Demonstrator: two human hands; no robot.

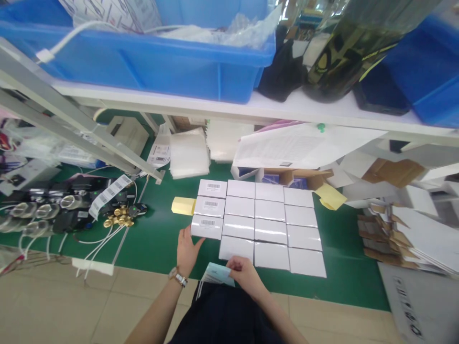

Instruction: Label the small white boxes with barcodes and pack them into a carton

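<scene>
White boxes lie in close rows on the green table point(161, 248). Three in the left column bear barcode labels; the others, such as this plain white box point(271, 231), show bare tops. My left hand point(187, 251), wearing a wristwatch, touches the corner of the nearest labelled white box point(207, 226), thumb and fingers apart. My right hand point(247, 276) is closed at the edge of a light blue sheet-like piece point(217, 272) with white strips, pinched between the fingers at the table's front edge. Left of the labelled boxes lies a yellow piece of paper point(183, 206).
A shelf with a blue bin point(154, 67) and a dark bottle point(344, 57) overhangs the table. Black devices with brass fittings point(120, 217) and tubes lie left. Flattened cartons point(419, 236) are stacked right. A small open carton point(296, 177) and white sheets point(189, 153) stand behind.
</scene>
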